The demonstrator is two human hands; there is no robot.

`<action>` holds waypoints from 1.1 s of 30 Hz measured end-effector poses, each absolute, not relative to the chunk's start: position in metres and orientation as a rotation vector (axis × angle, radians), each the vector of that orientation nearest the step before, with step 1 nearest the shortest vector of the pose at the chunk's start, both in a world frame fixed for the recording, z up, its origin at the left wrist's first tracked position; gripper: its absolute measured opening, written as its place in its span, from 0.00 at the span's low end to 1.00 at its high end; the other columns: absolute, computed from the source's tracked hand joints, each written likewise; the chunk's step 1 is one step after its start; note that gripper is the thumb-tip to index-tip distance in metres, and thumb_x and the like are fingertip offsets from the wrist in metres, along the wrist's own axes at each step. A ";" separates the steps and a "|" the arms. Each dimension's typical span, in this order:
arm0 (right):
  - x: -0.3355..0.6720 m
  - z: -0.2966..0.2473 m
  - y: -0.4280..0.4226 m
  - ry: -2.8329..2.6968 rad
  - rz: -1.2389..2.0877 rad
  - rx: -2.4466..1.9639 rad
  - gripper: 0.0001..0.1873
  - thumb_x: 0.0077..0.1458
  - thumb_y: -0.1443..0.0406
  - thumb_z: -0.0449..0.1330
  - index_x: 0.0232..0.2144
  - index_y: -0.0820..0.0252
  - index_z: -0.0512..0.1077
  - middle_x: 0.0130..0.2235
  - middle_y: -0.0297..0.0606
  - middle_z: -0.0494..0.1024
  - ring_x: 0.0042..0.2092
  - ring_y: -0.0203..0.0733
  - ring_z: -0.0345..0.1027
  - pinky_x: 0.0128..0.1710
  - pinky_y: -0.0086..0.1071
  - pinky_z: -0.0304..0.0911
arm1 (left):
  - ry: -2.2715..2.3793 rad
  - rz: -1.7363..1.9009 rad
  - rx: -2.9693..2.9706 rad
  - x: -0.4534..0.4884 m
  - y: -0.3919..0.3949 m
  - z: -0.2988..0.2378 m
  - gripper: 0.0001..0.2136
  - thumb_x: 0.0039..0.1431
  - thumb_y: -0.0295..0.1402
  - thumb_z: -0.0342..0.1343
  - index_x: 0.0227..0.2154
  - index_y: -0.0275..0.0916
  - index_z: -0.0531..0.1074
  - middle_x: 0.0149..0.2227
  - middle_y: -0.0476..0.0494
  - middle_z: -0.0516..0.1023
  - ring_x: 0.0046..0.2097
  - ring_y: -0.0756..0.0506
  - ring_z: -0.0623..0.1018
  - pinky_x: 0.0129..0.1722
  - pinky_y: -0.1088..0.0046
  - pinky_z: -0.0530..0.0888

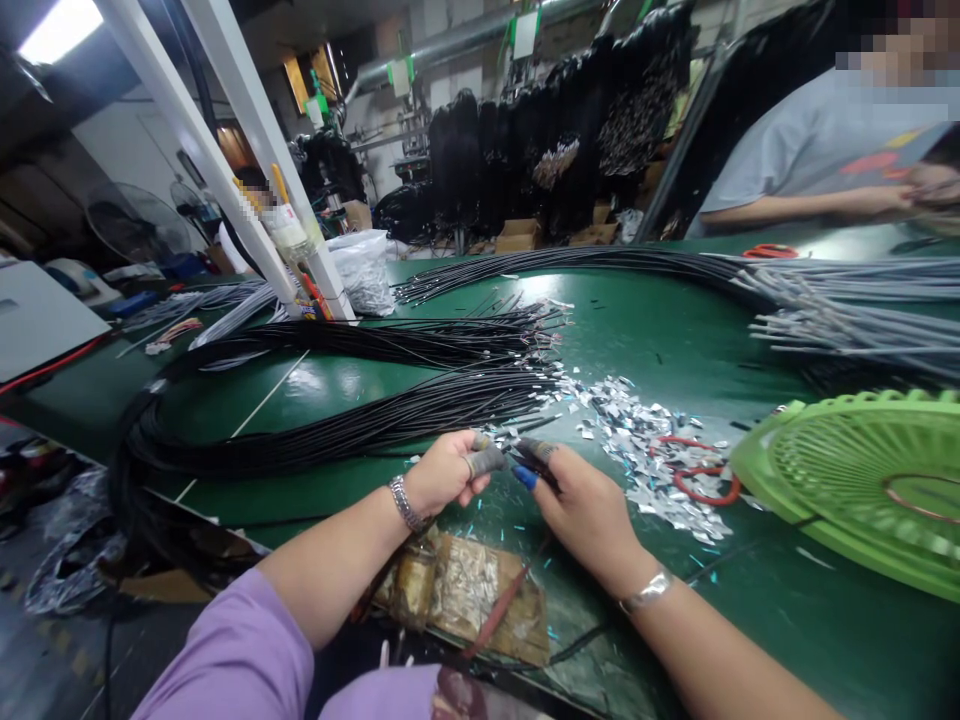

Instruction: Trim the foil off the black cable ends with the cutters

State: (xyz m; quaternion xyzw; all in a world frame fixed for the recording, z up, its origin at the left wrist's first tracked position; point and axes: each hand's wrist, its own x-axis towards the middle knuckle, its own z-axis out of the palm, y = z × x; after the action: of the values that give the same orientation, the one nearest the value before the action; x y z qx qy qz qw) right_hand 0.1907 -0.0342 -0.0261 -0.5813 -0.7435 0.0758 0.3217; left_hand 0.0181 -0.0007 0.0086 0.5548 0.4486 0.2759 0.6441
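My left hand (461,468), grey wrapping on its fingers, is closed in a pinch on a thin cable end (501,437) with pale strands. Close beside it my right hand (589,495), with a blue covering on one fingertip, is closed on a small dark tool (534,462) whose kind I cannot make out. The fingers hide most of both held things. Just beyond the hands lies a bundle of black cables (390,415), its cut ends toward the right. Silvery foil scraps (637,440) are heaped beyond my right hand.
A green fan (862,480) lies at right, beside red-handled scissors (705,485). Grey cables (825,310) lie behind it. A taped cardboard piece (517,610) sits at the near table edge. A white post (247,150) rises at left. Another person (817,150) works across the table.
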 end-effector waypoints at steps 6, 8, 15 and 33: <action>0.194 -0.023 -0.033 -1.884 0.376 -1.432 0.11 0.55 0.64 0.49 0.28 0.56 0.70 0.28 0.40 0.74 0.31 0.43 0.68 0.32 0.33 0.61 | 0.988 0.638 1.264 0.017 0.001 0.006 0.25 0.41 0.55 0.61 0.25 0.36 0.63 0.18 0.53 0.69 0.13 0.57 0.64 0.11 0.83 0.53; 0.195 -0.022 -0.031 -1.798 0.524 -1.388 0.11 0.55 0.61 0.50 0.29 0.56 0.71 0.27 0.38 0.75 0.30 0.43 0.68 0.31 0.34 0.62 | 0.926 0.627 1.220 0.016 0.003 0.005 0.26 0.40 0.55 0.62 0.26 0.36 0.63 0.22 0.48 0.74 0.18 0.53 0.72 0.13 0.82 0.60; 0.191 -0.026 -0.025 -1.208 0.974 -1.110 0.21 0.46 0.51 0.64 0.38 0.56 0.69 0.34 0.40 0.80 0.40 0.46 0.74 0.42 0.38 0.68 | 0.922 0.623 1.147 0.017 0.004 0.003 0.27 0.35 0.51 0.66 0.27 0.35 0.63 0.25 0.45 0.77 0.21 0.51 0.75 0.16 0.81 0.68; 0.177 -0.023 -0.044 -1.361 0.831 -1.170 0.17 0.50 0.53 0.60 0.37 0.56 0.66 0.32 0.40 0.79 0.34 0.44 0.75 0.35 0.36 0.71 | 1.073 0.841 1.258 0.025 0.002 0.004 0.13 0.39 0.31 0.66 0.23 0.35 0.66 0.21 0.51 0.73 0.22 0.54 0.72 0.21 0.80 0.69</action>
State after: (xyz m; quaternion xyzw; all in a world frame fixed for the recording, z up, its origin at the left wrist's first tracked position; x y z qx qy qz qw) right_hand 0.1767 -0.0438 -0.0231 -0.4940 -0.5751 0.3511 0.5495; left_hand 0.0246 0.0016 0.0036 0.5426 0.4629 0.3626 0.5999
